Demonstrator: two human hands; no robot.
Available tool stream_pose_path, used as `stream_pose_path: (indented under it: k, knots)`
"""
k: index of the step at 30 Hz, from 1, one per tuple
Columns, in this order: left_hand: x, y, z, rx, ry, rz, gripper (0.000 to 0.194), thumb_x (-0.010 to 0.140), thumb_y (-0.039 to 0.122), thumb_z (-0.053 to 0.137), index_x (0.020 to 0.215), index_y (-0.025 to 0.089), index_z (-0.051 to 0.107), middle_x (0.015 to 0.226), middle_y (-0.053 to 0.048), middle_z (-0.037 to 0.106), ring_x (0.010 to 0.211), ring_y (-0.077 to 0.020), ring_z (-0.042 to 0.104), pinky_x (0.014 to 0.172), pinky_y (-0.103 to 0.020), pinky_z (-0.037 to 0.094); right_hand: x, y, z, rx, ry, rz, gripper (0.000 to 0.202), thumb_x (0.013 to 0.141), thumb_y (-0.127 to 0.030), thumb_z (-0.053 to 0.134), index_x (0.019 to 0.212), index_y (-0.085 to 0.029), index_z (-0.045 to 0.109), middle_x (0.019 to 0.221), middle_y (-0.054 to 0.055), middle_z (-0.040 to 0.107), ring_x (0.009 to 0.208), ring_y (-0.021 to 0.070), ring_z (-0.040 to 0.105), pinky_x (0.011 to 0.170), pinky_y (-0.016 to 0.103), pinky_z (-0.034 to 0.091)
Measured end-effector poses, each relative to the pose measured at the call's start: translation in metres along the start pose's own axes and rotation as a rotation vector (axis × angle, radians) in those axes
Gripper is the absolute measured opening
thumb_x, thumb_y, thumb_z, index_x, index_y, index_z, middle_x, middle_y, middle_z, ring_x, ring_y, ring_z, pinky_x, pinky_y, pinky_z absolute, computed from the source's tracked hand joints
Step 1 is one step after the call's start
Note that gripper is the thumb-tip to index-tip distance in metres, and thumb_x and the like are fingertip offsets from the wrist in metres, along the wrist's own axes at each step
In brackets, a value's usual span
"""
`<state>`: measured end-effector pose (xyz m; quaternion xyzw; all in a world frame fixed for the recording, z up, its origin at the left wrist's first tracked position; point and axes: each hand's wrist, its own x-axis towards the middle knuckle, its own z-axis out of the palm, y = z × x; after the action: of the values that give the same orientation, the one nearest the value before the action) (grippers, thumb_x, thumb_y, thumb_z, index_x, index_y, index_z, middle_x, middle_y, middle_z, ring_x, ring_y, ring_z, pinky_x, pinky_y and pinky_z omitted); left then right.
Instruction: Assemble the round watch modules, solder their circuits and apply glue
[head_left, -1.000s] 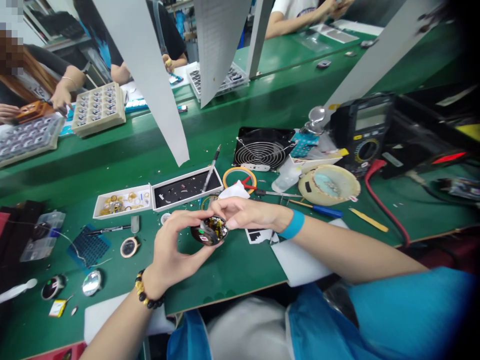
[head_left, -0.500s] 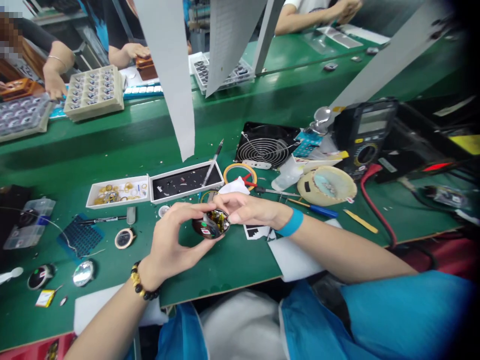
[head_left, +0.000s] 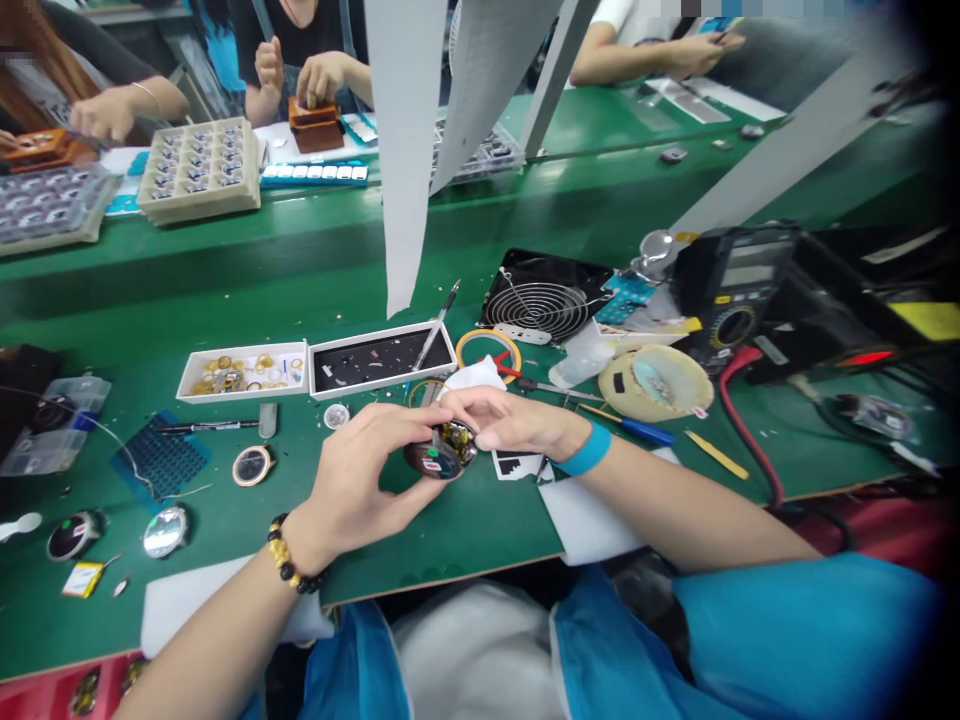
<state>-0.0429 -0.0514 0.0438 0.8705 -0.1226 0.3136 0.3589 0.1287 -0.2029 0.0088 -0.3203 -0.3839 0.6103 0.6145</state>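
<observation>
Fingers of the left hand (head_left: 360, 470) curve round the rim of an opened round watch case (head_left: 433, 462), the fingertips above and the thumb below, clasping it between them. The case is tilted, its dark face bearing a green dot and a small label, its yellowish inner parts exposed towards the right hand (head_left: 517, 420). The thumb and forefinger of that hand are drawn close together at the open edge; whether they grip a small part cannot be told. The watch case is held above the near edge of the green workbench (head_left: 450, 545), between the two hands.

Just beyond the hands lie a white tissue (head_left: 478, 373) and a ring of yellow tape (head_left: 480, 334). A pen (head_left: 436, 328) leans across a black-lined tray (head_left: 360, 365); adjoining it at left is a white box (head_left: 240, 394) of gold-coloured rings. To the right are a blue-handled screwdriver (head_left: 649, 432) and a cream bowl (head_left: 626, 392); behind them stand a cooling fan (head_left: 544, 305) and a multimeter (head_left: 739, 290). At left, a gold-rimmed watch part (head_left: 253, 466) lies near a blue mesh mat (head_left: 161, 462), with a silver watch case (head_left: 166, 532) nearer the edge. Across the bench, a co-worker's hand (head_left: 321, 78) rests on a brown block (head_left: 316, 125).
</observation>
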Motion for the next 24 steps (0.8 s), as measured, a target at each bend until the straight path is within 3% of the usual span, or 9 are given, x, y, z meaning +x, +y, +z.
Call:
stream_pose_path:
  k: [20, 24]
  knots:
    - [-0.0012, -0.001, 0.0009, 0.008, 0.018, 0.007, 0.049, 0.078, 0.015, 0.084, 0.117, 0.021, 0.055, 0.118, -0.011, 0.075, 0.106, -0.0229, 0.071, 0.09, -0.038, 0.058, 0.0001, 0.0024, -0.0009, 0.06, 0.015, 0.015, 0.044, 0.076, -0.037, 0.088, 0.077, -0.016, 0.05, 0.084, -0.002, 0.051, 0.078, 0.0104, 0.05, 0.071, 0.022, 0.04]
    - [0.0008, -0.0006, -0.0002, 0.053, 0.0, -0.02, 0.047, 0.08, 0.018, 0.082, 0.12, 0.022, 0.057, 0.117, -0.009, 0.075, 0.105, -0.0224, 0.071, 0.091, -0.037, 0.058, 0.0012, 0.0013, 0.0004, 0.121, 0.053, 0.044, 0.036, 0.077, -0.034, 0.086, 0.089, -0.014, 0.058, 0.087, -0.001, 0.058, 0.078, 0.0108, 0.057, 0.072, 0.022, 0.046]
